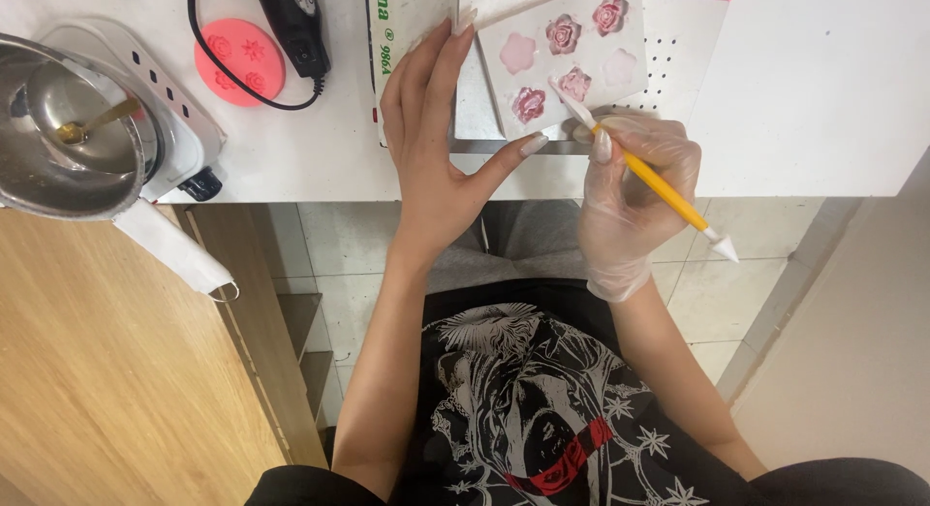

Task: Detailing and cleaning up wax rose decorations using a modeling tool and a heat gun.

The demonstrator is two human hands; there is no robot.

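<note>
A white silicone mould [567, 56] with several flower-shaped cavities, some filled with pink material, lies on a white table [814, 90]. My left hand [436, 138], bare with long nails, rests flat beside the mould's left edge, thumb near its lower corner. My right hand [630, 196], in a clear plastic glove, grips a yellow modelling tool [659, 182] with white tips. The tool's upper tip touches the mould near a pink rose cavity.
A round pink flower mould [239, 61] and a black corded device [295, 22] lie at the back left. A metal pot [58, 138] with a gold spoon sits on a small white electric hob [165, 109]. A wooden surface [116, 370] stands lower left.
</note>
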